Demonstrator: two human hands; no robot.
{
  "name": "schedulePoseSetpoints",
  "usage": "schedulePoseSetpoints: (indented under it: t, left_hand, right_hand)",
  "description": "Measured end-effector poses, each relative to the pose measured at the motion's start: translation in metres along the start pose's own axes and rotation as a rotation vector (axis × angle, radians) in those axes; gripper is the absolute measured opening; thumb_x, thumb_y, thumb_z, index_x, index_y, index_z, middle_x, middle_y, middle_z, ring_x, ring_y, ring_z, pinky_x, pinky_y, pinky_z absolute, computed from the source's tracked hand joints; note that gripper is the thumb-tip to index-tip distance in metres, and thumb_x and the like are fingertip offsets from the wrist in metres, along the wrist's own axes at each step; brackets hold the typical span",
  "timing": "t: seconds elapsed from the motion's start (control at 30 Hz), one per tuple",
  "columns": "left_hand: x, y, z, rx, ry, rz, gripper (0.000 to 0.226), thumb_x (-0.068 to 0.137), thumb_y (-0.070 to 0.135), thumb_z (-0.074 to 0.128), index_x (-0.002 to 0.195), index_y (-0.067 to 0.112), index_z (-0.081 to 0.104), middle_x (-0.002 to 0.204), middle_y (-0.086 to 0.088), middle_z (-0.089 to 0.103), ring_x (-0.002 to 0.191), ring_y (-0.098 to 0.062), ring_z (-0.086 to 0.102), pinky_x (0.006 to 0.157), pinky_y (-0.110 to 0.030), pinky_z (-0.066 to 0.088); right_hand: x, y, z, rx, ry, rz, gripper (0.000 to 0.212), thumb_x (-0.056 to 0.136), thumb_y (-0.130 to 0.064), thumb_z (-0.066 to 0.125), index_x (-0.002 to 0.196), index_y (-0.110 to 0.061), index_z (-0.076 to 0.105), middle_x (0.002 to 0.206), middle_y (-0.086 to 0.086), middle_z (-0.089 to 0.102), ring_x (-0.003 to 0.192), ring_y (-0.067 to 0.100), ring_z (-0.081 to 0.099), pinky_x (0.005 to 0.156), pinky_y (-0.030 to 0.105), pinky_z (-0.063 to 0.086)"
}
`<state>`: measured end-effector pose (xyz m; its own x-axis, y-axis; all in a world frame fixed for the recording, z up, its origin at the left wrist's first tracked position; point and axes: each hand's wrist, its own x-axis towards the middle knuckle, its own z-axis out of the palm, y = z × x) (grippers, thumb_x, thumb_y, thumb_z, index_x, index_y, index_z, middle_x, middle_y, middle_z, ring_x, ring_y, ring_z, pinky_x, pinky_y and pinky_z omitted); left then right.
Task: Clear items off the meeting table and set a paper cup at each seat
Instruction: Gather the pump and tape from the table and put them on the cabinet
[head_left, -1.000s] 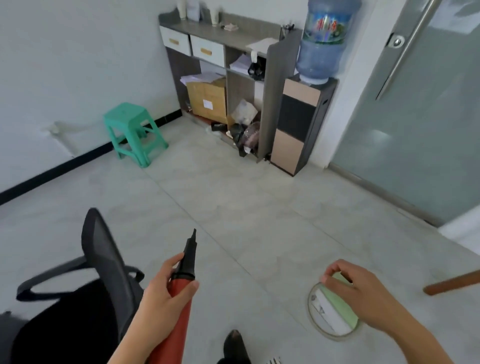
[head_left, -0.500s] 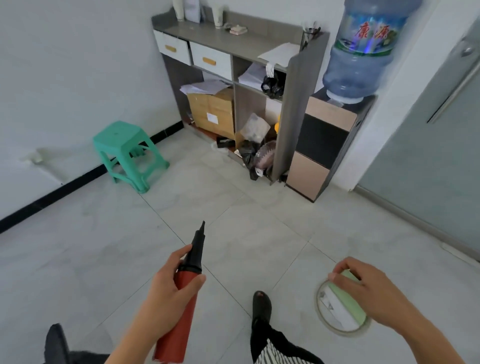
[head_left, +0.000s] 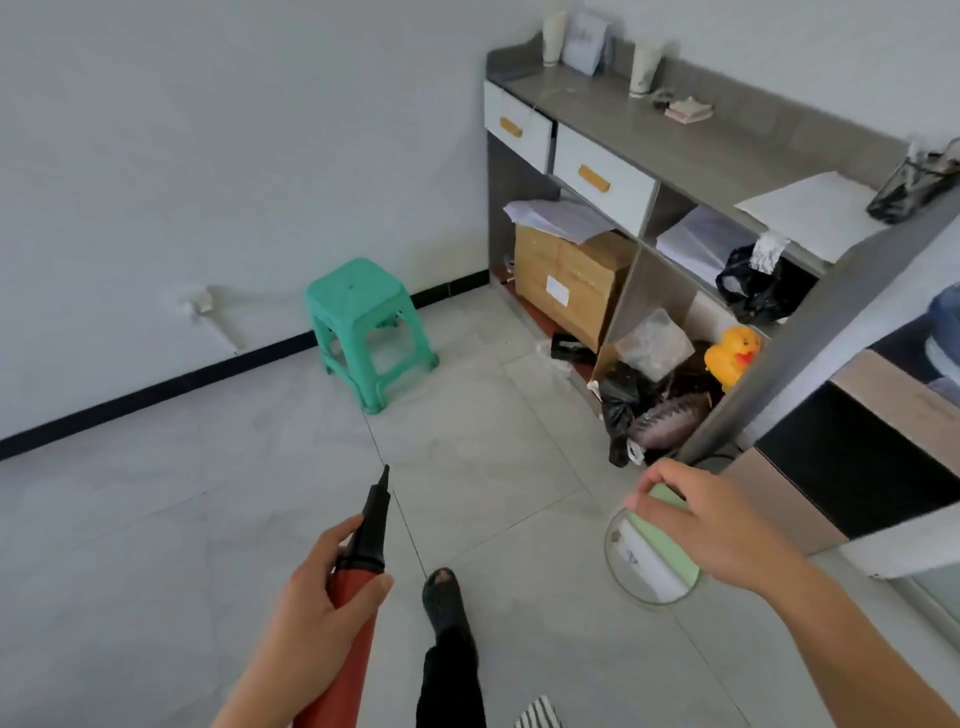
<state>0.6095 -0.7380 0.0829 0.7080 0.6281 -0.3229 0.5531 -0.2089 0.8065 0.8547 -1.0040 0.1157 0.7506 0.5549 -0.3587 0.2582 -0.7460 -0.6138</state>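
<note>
— Our left hand (head_left: 317, 608) keeps its fingers wrapped round the red pump (head_left: 371, 525), black nozzle pointing ahead. And the right?

— Our right hand (head_left: 711, 525) still pinches the round clear container (head_left: 644, 561) by its rim, with green and white paper inside. Neither grip has altered in the last second.

— Then what has?

— Where we stand. The office chair on our left has dropped out of view, the grey cabinet (head_left: 675, 135) has come much closer, and the water dispenser (head_left: 857, 467) has slid to the right edge.

— So we are carrying cleared items away from the table, which we cannot see.

— We judge so. Two pale stacks that look like paper cups (head_left: 643, 67) stand on the cabinet top, well apart from both hands, though they are too blurred to be sure.

— With both hands full, we would need to put these down before taking any cup.
</note>
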Motion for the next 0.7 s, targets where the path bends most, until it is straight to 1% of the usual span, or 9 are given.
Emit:
schedulePoseSetpoints:
  t: [0.07, 0.13, 0.23, 0.27, 0.4, 0.5, 0.57, 0.63, 0.7]
  left_hand:
    - [0.052, 0.008, -0.006, -0.003, 0.001, 0.001, 0.052, 0.083, 0.017, 0.073, 0.113, 0.052, 0.048, 0.098, 0.002, 0.07, 0.075, -0.017, 0.069, 0.07, -0.034, 0.056]
    - [0.106, 0.021, -0.015, -0.007, -0.013, 0.005, 0.051, 0.084, 0.017, 0.072, 0.117, 0.047, 0.047, 0.1, 0.0, 0.069, 0.076, -0.018, 0.068, 0.067, -0.031, 0.054]
    - [0.184, 0.053, -0.033, 0.018, -0.028, 0.036, 0.052, 0.083, 0.018, 0.072, 0.124, 0.04, 0.049, 0.099, 0.001, 0.069, 0.076, -0.017, 0.067, 0.067, -0.028, 0.051]
    - [0.21, 0.068, -0.04, 0.033, -0.036, 0.057, 0.052, 0.083, 0.018, 0.073, 0.125, 0.039, 0.05, 0.099, 0.002, 0.069, 0.077, -0.016, 0.067, 0.068, -0.027, 0.05]
    - [0.307, 0.13, -0.046, 0.087, -0.124, 0.128, 0.051, 0.084, 0.021, 0.072, 0.124, 0.041, 0.048, 0.1, 0.001, 0.067, 0.073, -0.015, 0.066, 0.062, -0.022, 0.048]
    - [0.367, 0.172, -0.032, 0.099, -0.188, 0.19, 0.053, 0.084, 0.024, 0.072, 0.127, 0.044, 0.048, 0.098, 0.003, 0.066, 0.071, -0.014, 0.064, 0.062, -0.022, 0.047]
    - [0.406, 0.193, -0.016, 0.1, -0.225, 0.218, 0.054, 0.084, 0.026, 0.071, 0.127, 0.047, 0.047, 0.099, 0.003, 0.066, 0.072, -0.014, 0.064, 0.064, -0.023, 0.048]
    - [0.446, 0.21, 0.003, 0.097, -0.255, 0.226, 0.053, 0.084, 0.026, 0.071, 0.126, 0.046, 0.047, 0.102, 0.003, 0.065, 0.075, -0.015, 0.064, 0.067, -0.024, 0.049]
    - [0.487, 0.229, 0.023, 0.111, -0.275, 0.233, 0.053, 0.084, 0.025, 0.072, 0.125, 0.045, 0.047, 0.102, 0.004, 0.066, 0.077, -0.014, 0.064, 0.07, -0.025, 0.049]
  right_hand:
    - [0.045, -0.011, 0.004, 0.007, 0.002, 0.004, 0.017, 0.085, -0.051, 0.059, 0.08, -0.034, 0.056, 0.066, 0.014, 0.059, 0.048, 0.01, 0.044, 0.053, 0.031, 0.034]
    - [0.086, -0.021, 0.005, 0.035, 0.003, 0.035, 0.016, 0.086, -0.047, 0.06, 0.079, -0.033, 0.057, 0.068, 0.012, 0.061, 0.05, 0.01, 0.045, 0.054, 0.03, 0.035]
    - [0.14, -0.042, -0.006, 0.082, -0.016, 0.123, 0.013, 0.086, -0.043, 0.061, 0.079, -0.033, 0.06, 0.079, 0.001, 0.067, 0.067, 0.02, 0.059, 0.066, 0.035, 0.048]
    - [0.156, -0.051, -0.014, 0.102, -0.015, 0.15, 0.013, 0.086, -0.042, 0.062, 0.078, -0.032, 0.061, 0.081, 0.001, 0.068, 0.073, 0.022, 0.061, 0.068, 0.036, 0.048]
    - [0.212, -0.071, -0.059, 0.169, 0.109, 0.163, 0.015, 0.086, -0.044, 0.062, 0.078, -0.031, 0.061, 0.071, 0.012, 0.062, 0.054, 0.014, 0.045, 0.056, 0.032, 0.034]
    - [0.244, -0.072, -0.085, 0.232, 0.16, 0.192, 0.018, 0.088, -0.043, 0.062, 0.079, -0.027, 0.061, 0.061, 0.006, 0.048, 0.052, 0.011, 0.039, 0.054, 0.03, 0.031]
    - [0.27, -0.066, -0.1, 0.259, 0.149, 0.231, 0.019, 0.087, -0.044, 0.062, 0.079, -0.027, 0.061, 0.065, 0.014, 0.049, 0.054, 0.012, 0.04, 0.055, 0.03, 0.031]
    - [0.304, -0.054, -0.115, 0.277, 0.151, 0.277, 0.018, 0.086, -0.047, 0.062, 0.078, -0.03, 0.061, 0.077, 0.023, 0.057, 0.058, 0.015, 0.043, 0.058, 0.03, 0.033]
    - [0.343, -0.039, -0.133, 0.274, 0.165, 0.316, 0.018, 0.084, -0.049, 0.062, 0.077, -0.033, 0.06, 0.084, 0.023, 0.061, 0.061, 0.017, 0.047, 0.06, 0.031, 0.035]
